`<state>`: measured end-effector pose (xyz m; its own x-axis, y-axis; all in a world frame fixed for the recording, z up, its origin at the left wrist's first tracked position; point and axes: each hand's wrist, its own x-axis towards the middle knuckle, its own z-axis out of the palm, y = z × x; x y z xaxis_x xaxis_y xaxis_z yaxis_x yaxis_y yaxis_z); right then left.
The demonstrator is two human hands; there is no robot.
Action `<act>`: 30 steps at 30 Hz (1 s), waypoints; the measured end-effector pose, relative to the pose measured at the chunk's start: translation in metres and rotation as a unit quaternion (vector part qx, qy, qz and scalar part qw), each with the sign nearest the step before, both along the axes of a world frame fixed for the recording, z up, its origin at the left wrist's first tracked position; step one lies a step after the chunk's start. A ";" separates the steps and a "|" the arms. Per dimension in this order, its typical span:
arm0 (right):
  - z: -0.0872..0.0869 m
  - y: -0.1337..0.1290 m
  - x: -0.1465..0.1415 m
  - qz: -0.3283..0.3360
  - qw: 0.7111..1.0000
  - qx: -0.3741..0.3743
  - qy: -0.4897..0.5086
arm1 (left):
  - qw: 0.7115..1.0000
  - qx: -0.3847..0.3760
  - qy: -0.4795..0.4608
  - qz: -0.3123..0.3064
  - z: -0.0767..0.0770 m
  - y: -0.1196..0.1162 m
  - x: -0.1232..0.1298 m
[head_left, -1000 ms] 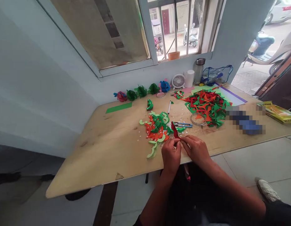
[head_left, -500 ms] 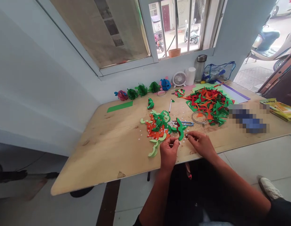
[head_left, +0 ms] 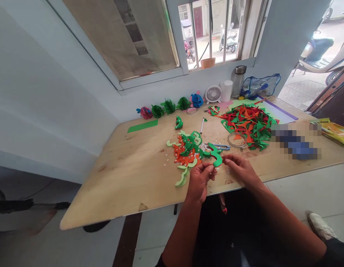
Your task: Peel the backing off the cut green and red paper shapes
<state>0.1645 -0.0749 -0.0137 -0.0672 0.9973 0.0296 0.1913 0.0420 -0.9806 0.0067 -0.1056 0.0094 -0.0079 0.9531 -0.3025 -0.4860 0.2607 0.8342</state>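
Observation:
My left hand pinches a wavy green paper cutout by its lower end, above the table's front edge. Its broad green face is turned up to me, with a dark red edge along the inner curve. My right hand is closed, thumb against index finger, with the fingertips at the cutout's right edge. What those fingertips hold is too small to make out. Left of the cutout lies a heap of orange and green paper pieces dotted with small white squares. Behind the cutout is a blue-handled tool.
A pile of red and green paper scraps spreads at the right, with a tape roll before it. A white pen lies mid-table. Folded paper figures, a small fan and a bottle line the wall.
The green cutout has turned from edge-on to face-up in my left hand. My right fingertips, earlier apart from it with a small whitish bit, are now at its right edge.

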 end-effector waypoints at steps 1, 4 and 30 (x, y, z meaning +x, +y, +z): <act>0.002 -0.002 -0.003 0.017 0.997 -0.039 0.059 | 1.000 0.003 -0.002 -0.005 0.000 0.000 0.000; 0.007 -0.006 -0.010 0.049 0.977 -0.117 0.169 | 1.000 0.015 0.015 -0.011 -0.004 0.000 0.001; 0.006 -0.011 -0.014 -0.032 0.999 0.039 -0.013 | 0.996 0.032 0.084 0.006 -0.017 -0.004 0.010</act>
